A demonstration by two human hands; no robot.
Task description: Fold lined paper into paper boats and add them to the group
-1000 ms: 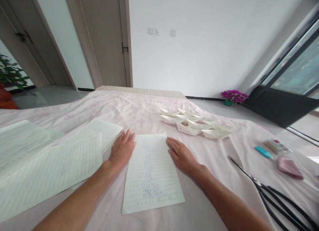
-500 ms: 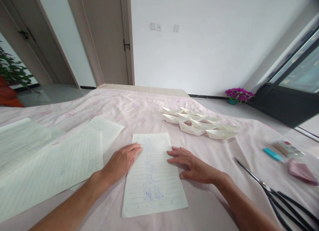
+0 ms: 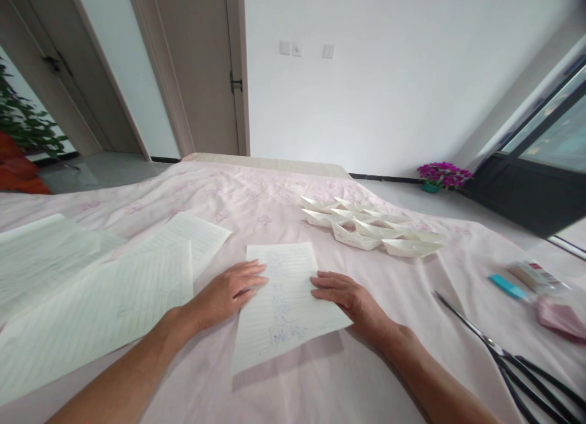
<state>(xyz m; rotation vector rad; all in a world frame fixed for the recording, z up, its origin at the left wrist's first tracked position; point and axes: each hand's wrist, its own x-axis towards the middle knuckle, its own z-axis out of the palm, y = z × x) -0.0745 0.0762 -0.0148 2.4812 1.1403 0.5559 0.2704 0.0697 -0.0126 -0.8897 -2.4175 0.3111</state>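
Observation:
A lined sheet of paper point(image 3: 286, 302) with blue handwriting lies in front of me, its near end raised off the cloth and casting a shadow. At its left edge, my left hand point(image 3: 231, 290) has its fingers over the paper, gripping that side. On the opposite edge, my right hand point(image 3: 350, 296) holds the sheet with fingers on top; the thumb is hidden beneath the paper. Several folded paper boats point(image 3: 366, 229) stand close together beyond my right hand. More lined sheets point(image 3: 114, 302) lie overlapped beside my left forearm.
Black-handled scissors point(image 3: 489, 344) lie open at the right. Near them are a blue bar-shaped item point(image 3: 507, 286), a small clear-wrapped pack point(image 3: 538, 276) and a pink cloth-like item point(image 3: 559, 317). A pale pink floral cloth point(image 3: 238, 192) covers the surface.
The sheet's near end has risen off the cloth, its right near corner highest. My right thumb has gone out of sight under the paper. The view has shifted slightly.

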